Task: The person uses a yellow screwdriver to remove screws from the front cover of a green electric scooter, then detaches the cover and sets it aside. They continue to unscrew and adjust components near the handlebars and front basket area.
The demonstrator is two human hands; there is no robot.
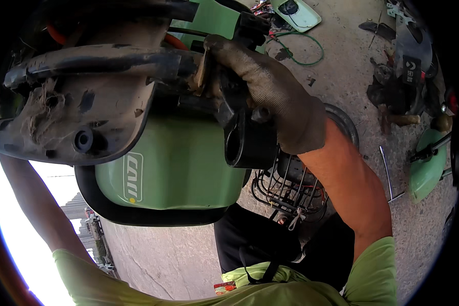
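Observation:
My right hand [270, 86], in a dark work glove, is closed around the dirty black frame [132, 61] of what looks like an electric scooter, raised close in front of me. Its fingers wrap over the frame's end, beside a black tubular bracket [239, 143]. Under the frame is a light green body panel [188, 163] with a black edging. A dusty plastic underside [61, 117] with a round mount shows at the left. My left forearm [35, 204] goes up behind that plastic piece, which hides my left hand.
Below my right arm stands a black wire basket [285, 188]. A long metal rod [386, 168] and a green panel piece [428, 163] lie on the concrete at right. Scooter parts [403, 76] and a green cable loop [311, 58] are farther off.

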